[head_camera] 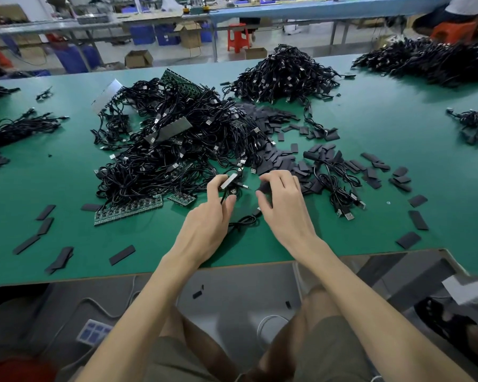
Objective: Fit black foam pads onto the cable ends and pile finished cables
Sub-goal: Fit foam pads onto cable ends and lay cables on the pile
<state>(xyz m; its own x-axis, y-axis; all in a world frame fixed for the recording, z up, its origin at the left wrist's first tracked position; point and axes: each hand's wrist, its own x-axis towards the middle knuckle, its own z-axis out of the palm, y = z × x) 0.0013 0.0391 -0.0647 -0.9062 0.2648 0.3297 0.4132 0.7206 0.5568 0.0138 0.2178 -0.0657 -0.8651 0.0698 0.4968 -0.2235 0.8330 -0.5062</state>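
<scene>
My left hand (pixel 209 216) pinches the end of a black cable (pixel 242 221) between thumb and forefinger; a small pale piece (pixel 229 180) shows at the fingertips. The cable trails down onto the green table (pixel 370 111) between my hands. My right hand (pixel 282 205) holds a black foam pad (pixel 264 186) in its curled fingers, a short gap from the left hand. A large tangle of black cables (pixel 171 150) lies just beyond my left hand. Loose foam pads (pixel 329 164) are scattered beyond my right hand.
Another cable heap (pixel 284 75) sits at the back centre, more heaps at far right (pixel 425 60) and left (pixel 20 128). Green circuit strips (pixel 127 212) lie by the big tangle. Stray pads (pixel 122 255) dot the front edge. A few cables (pixel 342 199) lie to the right.
</scene>
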